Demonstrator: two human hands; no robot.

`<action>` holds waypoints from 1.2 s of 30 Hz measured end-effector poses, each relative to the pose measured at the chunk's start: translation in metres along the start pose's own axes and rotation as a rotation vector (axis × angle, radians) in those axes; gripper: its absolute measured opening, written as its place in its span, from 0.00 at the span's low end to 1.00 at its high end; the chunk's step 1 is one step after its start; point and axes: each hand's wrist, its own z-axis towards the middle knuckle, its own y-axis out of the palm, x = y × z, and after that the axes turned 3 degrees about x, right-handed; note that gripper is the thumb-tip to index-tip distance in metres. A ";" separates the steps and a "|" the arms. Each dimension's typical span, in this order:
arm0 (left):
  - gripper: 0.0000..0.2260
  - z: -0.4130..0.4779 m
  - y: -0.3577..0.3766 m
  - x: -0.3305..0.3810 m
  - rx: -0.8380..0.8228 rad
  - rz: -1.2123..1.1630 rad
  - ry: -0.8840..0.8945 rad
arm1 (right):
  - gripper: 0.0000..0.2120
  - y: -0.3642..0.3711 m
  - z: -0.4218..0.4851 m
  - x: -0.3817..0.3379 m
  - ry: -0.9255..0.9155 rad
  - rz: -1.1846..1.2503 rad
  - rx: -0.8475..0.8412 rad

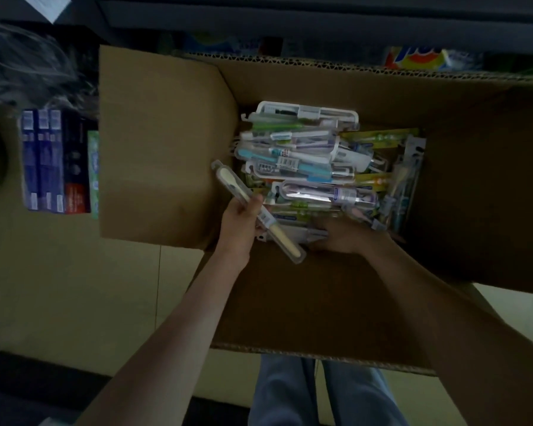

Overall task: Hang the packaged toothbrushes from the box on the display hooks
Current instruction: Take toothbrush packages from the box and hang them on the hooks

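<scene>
step: picking stock from the box (166, 149) | left hand (240, 222) curled round a cream packaged toothbrush (228, 179), held over the pile (305, 167) | right hand (339, 238) down among the packs, grip cannot be told | next: probably carry the pack to a hook, none in view

We see an open brown cardboard box (305, 302), its flaps spread outward. Inside lies a loose heap of packaged toothbrushes (302, 155): clear blister packs holding blue, green, purple and yellow brushes. Most lie flat with their length running from 9 to 3 o'clock, while a few at the heap's 3 o'clock edge run from 12 to 6. At the heap's 8 o'clock side a cream toothbrush pack (228, 181) slants from 10 to 4 o'clock, gripped mid-length by the left hand (242, 224).
</scene>
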 end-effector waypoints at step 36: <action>0.15 -0.550 -0.061 0.435 -0.313 -0.230 0.756 | 0.14 -0.323 -0.595 -0.364 -0.777 0.729 0.805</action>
